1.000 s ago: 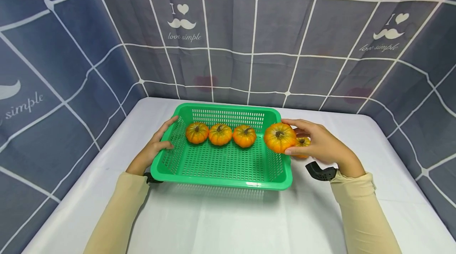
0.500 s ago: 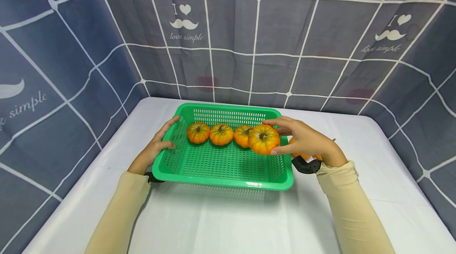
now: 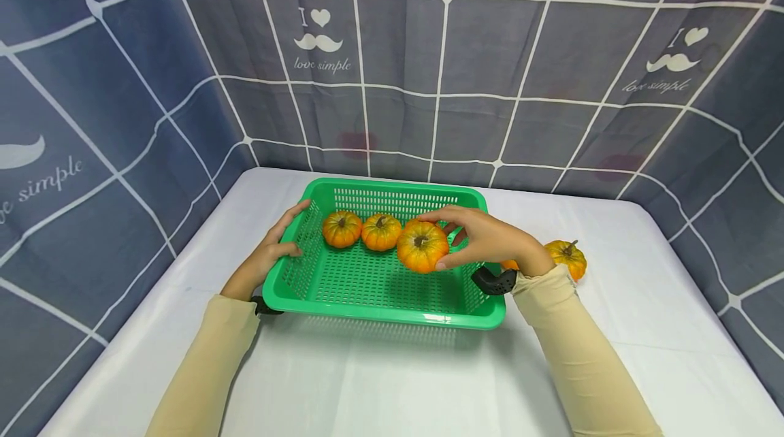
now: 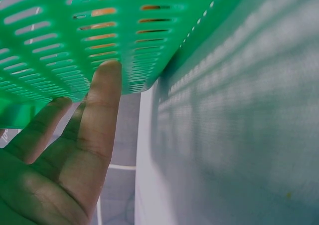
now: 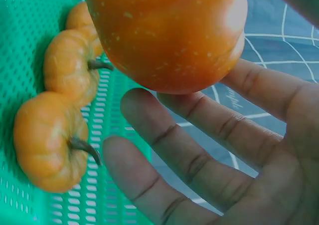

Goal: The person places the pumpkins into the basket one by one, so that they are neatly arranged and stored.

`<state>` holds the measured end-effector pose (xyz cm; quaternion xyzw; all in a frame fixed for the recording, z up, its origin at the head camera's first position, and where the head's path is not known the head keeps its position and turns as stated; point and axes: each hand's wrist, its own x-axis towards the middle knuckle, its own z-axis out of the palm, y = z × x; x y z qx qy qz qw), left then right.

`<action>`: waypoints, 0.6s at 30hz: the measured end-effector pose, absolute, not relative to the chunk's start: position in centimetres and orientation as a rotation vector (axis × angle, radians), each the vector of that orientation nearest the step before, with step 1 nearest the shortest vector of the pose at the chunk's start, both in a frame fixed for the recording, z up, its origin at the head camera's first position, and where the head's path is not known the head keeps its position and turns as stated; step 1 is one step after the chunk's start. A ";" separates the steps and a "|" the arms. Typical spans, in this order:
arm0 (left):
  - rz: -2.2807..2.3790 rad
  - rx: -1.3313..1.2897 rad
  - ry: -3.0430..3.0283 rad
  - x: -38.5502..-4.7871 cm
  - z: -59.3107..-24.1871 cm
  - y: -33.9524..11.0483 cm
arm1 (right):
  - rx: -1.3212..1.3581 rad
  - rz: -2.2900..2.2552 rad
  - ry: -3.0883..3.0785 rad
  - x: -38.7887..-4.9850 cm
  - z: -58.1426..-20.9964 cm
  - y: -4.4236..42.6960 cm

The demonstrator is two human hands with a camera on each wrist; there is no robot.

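Note:
My right hand [image 3: 484, 236] holds a small orange pumpkin [image 3: 422, 247] by its side, thumb and fingertips on it, over the inside of the green plastic basket [image 3: 382, 320]. In the right wrist view this held pumpkin [image 5: 169, 35] hangs above the basket, apart from the nearest pumpkin [image 5: 50, 140], which lies on the basket floor in a row with others. Two of that row, a left pumpkin [image 3: 341, 229] and a middle pumpkin [image 3: 381, 231], show in the head view; the third is behind the held one. My left hand [image 3: 263, 256] grips the basket's left side, its fingers [image 4: 102, 105] against the slotted wall.
Right of the basket, a loose pumpkin [image 3: 566, 259] lies on the white tablecloth [image 3: 367, 382]; another patch of orange [image 3: 510, 265] is mostly hidden by my right wrist. A grey gridded curtain [image 3: 398, 117] stands behind and at both sides.
My right hand has carried its pumpkin leftward from the basket's right rim to over the inside. The loose pumpkin at the right has come into view. My left hand stays on the basket.

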<state>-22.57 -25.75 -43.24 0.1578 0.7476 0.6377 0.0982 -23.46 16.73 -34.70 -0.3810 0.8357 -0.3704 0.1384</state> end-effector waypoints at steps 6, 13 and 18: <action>1.879 0.477 2.224 -22.6 -43.2 -25.8 | -1.129 -1.040 2.376 -24.2 -35.0 15.0; 1.882 0.477 2.215 -22.5 -43.2 -25.8 | -1.144 -0.946 2.372 -25.0 -34.8 13.1; 1.883 0.483 2.213 -22.5 -43.2 -25.9 | -1.140 -0.864 2.371 -25.3 -34.8 11.9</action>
